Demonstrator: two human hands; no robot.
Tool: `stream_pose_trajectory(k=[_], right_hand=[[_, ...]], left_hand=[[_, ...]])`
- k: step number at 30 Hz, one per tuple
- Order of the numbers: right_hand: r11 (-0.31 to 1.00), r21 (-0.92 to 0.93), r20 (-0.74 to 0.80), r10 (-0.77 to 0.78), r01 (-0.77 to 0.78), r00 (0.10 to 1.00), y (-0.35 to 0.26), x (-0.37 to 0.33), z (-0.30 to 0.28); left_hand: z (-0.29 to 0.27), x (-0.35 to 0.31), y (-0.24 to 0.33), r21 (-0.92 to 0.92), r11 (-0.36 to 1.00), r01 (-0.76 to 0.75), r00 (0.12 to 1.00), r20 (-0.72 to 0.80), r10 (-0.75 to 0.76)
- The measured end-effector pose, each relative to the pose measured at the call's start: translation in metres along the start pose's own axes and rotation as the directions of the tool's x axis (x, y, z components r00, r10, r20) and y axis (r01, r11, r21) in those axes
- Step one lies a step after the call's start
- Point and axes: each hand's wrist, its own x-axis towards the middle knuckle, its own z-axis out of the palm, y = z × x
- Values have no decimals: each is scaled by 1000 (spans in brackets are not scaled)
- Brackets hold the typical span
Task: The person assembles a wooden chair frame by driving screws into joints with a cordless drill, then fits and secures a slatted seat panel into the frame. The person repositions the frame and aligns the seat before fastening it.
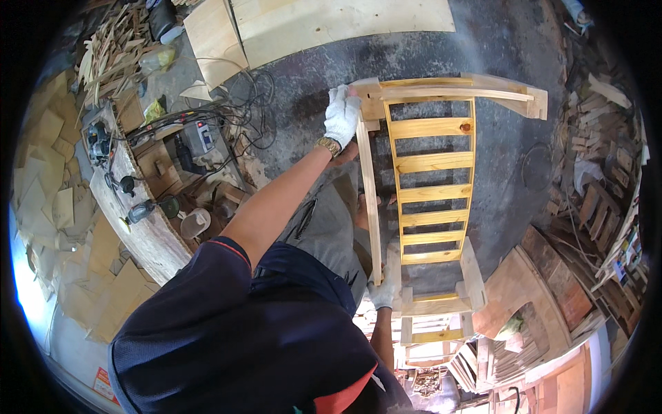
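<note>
A pale wooden furniture frame (434, 164) with several yellowish slats stands in front of me, to the right of my legs. My left hand (342, 114), in a white knit glove with a watch at its wrist, is closed round the frame's far left corner. Along the frame's left side runs a long narrow wooden rail (371, 207). At the rail's near end is my right hand (382, 294), also gloved, its fingers partly hidden as they close on the wood there. Whether the rail is fixed at both ends I cannot tell.
On the left a workbench (148, 214) carries power tools (186, 153), tangled cables (255, 117) and a white container (195, 223). Plywood sheets (331, 24) lie at the far side. Wood scraps (600, 138) are heaped at the right, and curved boards (527, 293) lean nearer.
</note>
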Motion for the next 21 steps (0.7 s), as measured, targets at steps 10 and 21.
stream_pose_trajectory(k=[10, 21], right_hand=[[999, 26, 45, 47, -48, 998, 11, 15, 6], [850, 451, 154, 226, -272, 962, 44, 33, 23]], left_hand=[[19, 2, 8, -200, 972, 125, 976, -152, -157], [27, 11, 4, 34, 991, 127, 984, -131, -122]])
